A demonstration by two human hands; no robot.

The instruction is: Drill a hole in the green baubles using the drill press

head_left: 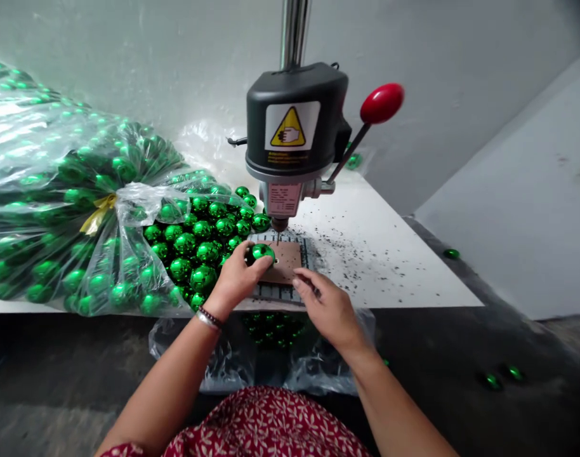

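Observation:
A shiny green bauble (263,251) is gripped between the thumb and fingers of my left hand (238,274). The bauble is over the brown board (290,270), just left of and in front of the thin drill bit (278,238). My right hand (329,312) has its thumb and fingers pressed together at the board's right front corner; I cannot make out anything between them. Above both hands stands a drill press (294,130) with a red-knobbed lever (382,103) raised on its right. The board lies on the slotted metal base (283,293).
A large clear plastic bag (56,209) of green baubles fills the left of the white table (389,254), with loose baubles (207,252) spilling beside the base. Dark shavings are scattered to the right. Below the front edge hangs an open plastic bag (313,368) with more baubles; several lie on the floor.

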